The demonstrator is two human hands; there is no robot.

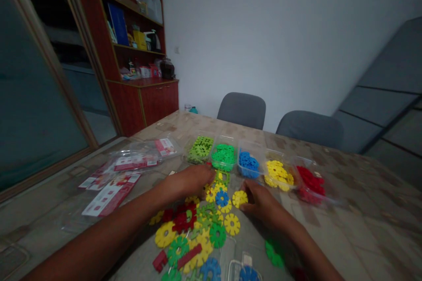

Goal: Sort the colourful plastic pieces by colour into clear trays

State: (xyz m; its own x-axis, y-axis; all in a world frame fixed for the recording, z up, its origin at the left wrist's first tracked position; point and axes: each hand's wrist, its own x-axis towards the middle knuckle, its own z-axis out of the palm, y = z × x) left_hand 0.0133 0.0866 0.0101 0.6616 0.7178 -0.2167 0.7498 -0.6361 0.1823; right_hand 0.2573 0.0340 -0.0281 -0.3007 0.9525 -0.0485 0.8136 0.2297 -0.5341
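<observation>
A yellow notched plastic disc, a flower-shaped building piece, is between the thumb and fingers of my right hand. My left hand is curled down over the far end of the loose pile, its fingertips partly hidden; what they hold, if anything, does not show. Close by lie a blue disc, another yellow disc and a green disc. Nearer me, the pile has a dark red piece, a red bar and several mixed discs.
Beyond my hands stand clear tubs of light green pieces, green discs, blue discs, yellow discs and red pieces. Clear packaging with printed cards lies left. Two grey chairs are across the table.
</observation>
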